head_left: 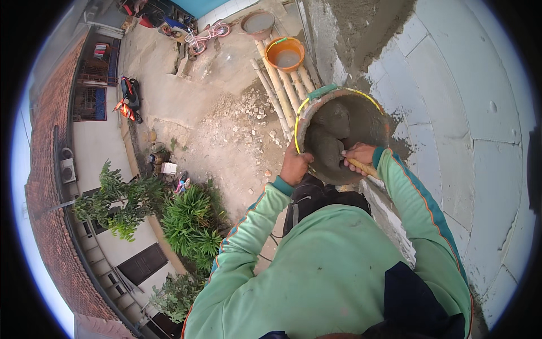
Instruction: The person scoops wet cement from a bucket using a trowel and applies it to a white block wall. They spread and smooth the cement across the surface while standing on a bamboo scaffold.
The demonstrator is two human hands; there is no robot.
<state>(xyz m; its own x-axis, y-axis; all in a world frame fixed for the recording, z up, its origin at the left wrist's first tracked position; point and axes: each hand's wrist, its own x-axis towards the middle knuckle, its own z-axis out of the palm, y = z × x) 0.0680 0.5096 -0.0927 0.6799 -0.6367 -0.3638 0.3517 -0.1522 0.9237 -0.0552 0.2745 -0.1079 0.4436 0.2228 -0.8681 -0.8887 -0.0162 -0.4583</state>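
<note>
A bucket [386, 133] with a mortar-smeared inside wall stands right in front of me, holding wet grey mortar [332, 117]. Its yellow wire handle with a green grip lies along the rim. My left hand [296, 165] is closed on the bucket's near-left rim, thumb on the inner side. Inside the near-right part of the bucket, my right hand [360, 157] is wrapped round the wooden handle of a trowel [369, 170]. The trowel's blade reaches into the mortar, and mortar hides its outline.
Bamboo poles [282, 85] lie side by side as a platform beyond the bucket. They carry an orange basin [285, 55] and a brownish basin [258, 24]. On my right rises a light block wall [451, 101], partly smeared with mortar. Rubble [240, 113] covers ground far below on the left.
</note>
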